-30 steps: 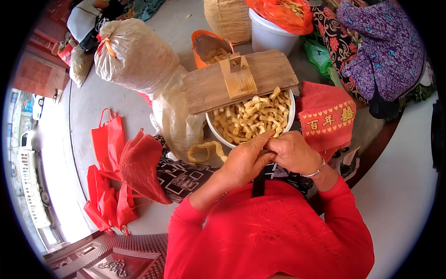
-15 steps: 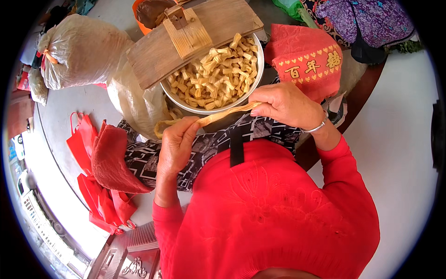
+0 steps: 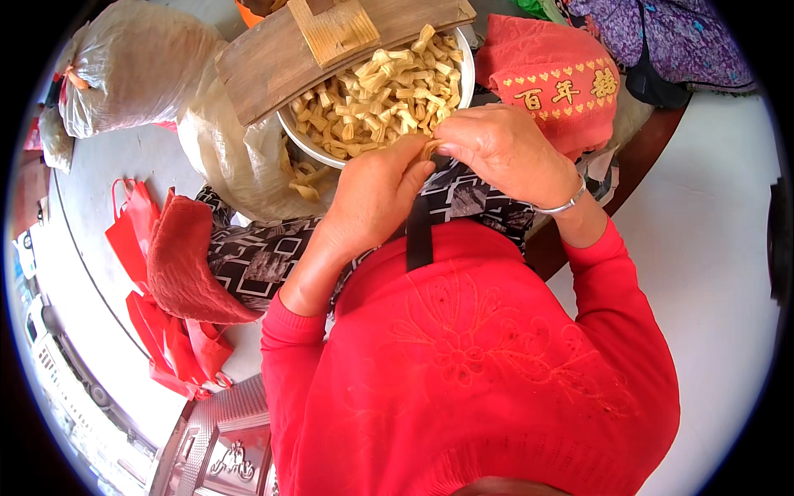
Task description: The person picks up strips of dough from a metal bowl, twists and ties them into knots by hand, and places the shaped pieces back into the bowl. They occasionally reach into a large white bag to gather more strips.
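Above my lap, my left hand (image 3: 368,194) and my right hand (image 3: 506,157) meet at the near rim of a metal basin (image 3: 468,73). Both are closed, pinching a short bunched part of a pale yellow tofu-skin strip (image 3: 431,149) between thumbs and fingers. Most of the strip is hidden by the hands. The basin holds a heap of small yellow tofu-skin knots (image 3: 372,103). Loose strips (image 3: 306,183) lie on pale plastic sheeting left of my hands. A silvery bangle circles my right wrist.
A wooden board (image 3: 269,74) with a block fixed on it lies across the basin's far side. Red towels (image 3: 546,83) cover both my knees. A full plastic sack (image 3: 136,66) stands at far left, red bags (image 3: 132,236) nearer. A purple patterned cloth (image 3: 703,41) sits at far right.
My hands have come together from holding the strip stretched between them. The strip is now gathered at my fingertips by the basin's rim. The view has shifted slightly.
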`<state>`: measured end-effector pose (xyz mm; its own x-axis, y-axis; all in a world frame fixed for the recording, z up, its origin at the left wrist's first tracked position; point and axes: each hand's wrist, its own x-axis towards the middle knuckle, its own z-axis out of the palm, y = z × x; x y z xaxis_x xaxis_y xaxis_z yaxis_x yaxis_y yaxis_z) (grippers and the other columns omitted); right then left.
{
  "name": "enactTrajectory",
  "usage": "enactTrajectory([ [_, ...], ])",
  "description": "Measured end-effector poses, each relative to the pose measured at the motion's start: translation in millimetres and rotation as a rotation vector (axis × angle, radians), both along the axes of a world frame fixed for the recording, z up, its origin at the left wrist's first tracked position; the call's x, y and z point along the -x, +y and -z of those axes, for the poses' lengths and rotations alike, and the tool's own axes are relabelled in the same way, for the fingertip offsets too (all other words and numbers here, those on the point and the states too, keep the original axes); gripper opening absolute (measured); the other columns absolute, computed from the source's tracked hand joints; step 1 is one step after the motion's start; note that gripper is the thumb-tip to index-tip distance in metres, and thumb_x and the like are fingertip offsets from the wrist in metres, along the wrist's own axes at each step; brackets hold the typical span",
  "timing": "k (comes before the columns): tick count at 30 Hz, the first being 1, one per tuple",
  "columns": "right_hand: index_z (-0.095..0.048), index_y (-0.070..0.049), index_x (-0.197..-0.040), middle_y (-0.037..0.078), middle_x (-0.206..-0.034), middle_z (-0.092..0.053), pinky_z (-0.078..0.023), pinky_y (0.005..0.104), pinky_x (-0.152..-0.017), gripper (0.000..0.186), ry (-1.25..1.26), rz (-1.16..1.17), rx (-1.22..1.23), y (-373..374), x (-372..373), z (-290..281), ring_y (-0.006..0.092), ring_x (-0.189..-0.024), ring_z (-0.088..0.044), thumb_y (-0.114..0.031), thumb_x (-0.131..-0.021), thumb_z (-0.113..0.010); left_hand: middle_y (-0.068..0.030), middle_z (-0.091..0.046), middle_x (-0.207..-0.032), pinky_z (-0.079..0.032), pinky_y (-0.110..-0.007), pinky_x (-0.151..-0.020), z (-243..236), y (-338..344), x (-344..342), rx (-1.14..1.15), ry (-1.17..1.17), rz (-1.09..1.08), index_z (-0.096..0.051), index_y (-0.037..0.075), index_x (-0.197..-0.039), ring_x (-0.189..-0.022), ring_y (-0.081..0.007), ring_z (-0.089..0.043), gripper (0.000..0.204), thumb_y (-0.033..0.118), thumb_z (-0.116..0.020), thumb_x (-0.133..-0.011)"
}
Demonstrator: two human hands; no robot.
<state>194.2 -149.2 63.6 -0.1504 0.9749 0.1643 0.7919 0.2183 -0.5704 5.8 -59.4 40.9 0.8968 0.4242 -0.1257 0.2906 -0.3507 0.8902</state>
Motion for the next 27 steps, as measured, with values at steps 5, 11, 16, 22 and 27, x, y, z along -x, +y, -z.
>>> enactTrajectory([
  [5, -0.055, -0.003, -0.076, 0.015, -0.062, -0.052, -0.043, 0.0419, -0.053, 0.027, 0.323, 0.3, 0.045, 8.0, 9.4, 20.5, 0.0337, -0.058, -0.056, -0.024, -0.091, -0.06, -0.0112, -0.047, -0.065, -0.046, -0.037, -0.061, 17.0, -2.0, -13.9, 0.593, 0.056, -0.152, -0.058, -0.002, -0.105, -0.063, -0.0188, -0.054, 0.022, 0.018, -0.052, -0.096],
  [11, -0.061, 0.001, -0.077, 0.012, -0.061, -0.054, -0.042, 0.0323, -0.051, 0.021, 0.303, 0.221, 0.266, 12.7, -1.3, 49.1, 0.0161, -0.055, -0.05, -0.016, -0.09, -0.061, 0.0007, -0.052, -0.069, -0.039, -0.025, -0.058, 6.2, 22.0, -4.5, 0.114, 0.06, -0.035, -0.062, -0.004, -0.095, -0.066, -0.0065, -0.044, 0.028, 0.024, -0.055, -0.097],
  [16, -0.071, -0.002, -0.093, 0.004, -0.077, -0.07, -0.049, 0.0242, -0.057, 0.011, 0.954, -0.129, 0.358, -5.5, 39.0, -1.6, 0.0092, -0.058, -0.058, -0.01, -0.088, -0.064, 0.0003, -0.055, -0.06, -0.039, -0.026, -0.052, -1.8, 60.0, -10.2, 0.295, -0.044, -0.125, -0.068, 0.001, -0.08, -0.057, -0.0074, -0.046, 0.036, 0.031, -0.055, -0.095],
  [22, -0.071, -0.005, -0.105, 0.0, -0.071, -0.066, -0.046, 0.0213, -0.053, 0.018, 0.79, 0.337, -0.078, 52.2, 14.8, 15.3, 0.0031, -0.062, -0.056, -0.016, -0.092, -0.063, 0.003, -0.042, -0.062, -0.022, -0.02, -0.045, -11.0, 18.8, -36.1, 0.788, -0.385, -0.318, -0.054, 0.003, -0.115, -0.05, -0.0044, -0.031, 0.026, 0.02, -0.046, -0.098],
  [27, -0.07, -0.01, -0.106, 0.004, -0.082, -0.072, -0.051, 0.0261, -0.056, 0.019, 0.483, 0.465, -0.388, 75.2, 23.5, 65.2, 0.0147, -0.064, -0.066, -0.018, -0.091, -0.061, 0.0026, -0.042, -0.066, -0.022, -0.018, -0.045, 20.2, 25.6, -38.4, 0.912, -0.401, -0.335, -0.05, 0.005, -0.121, -0.052, -0.0034, -0.031, 0.026, 0.013, -0.05, -0.096],
])
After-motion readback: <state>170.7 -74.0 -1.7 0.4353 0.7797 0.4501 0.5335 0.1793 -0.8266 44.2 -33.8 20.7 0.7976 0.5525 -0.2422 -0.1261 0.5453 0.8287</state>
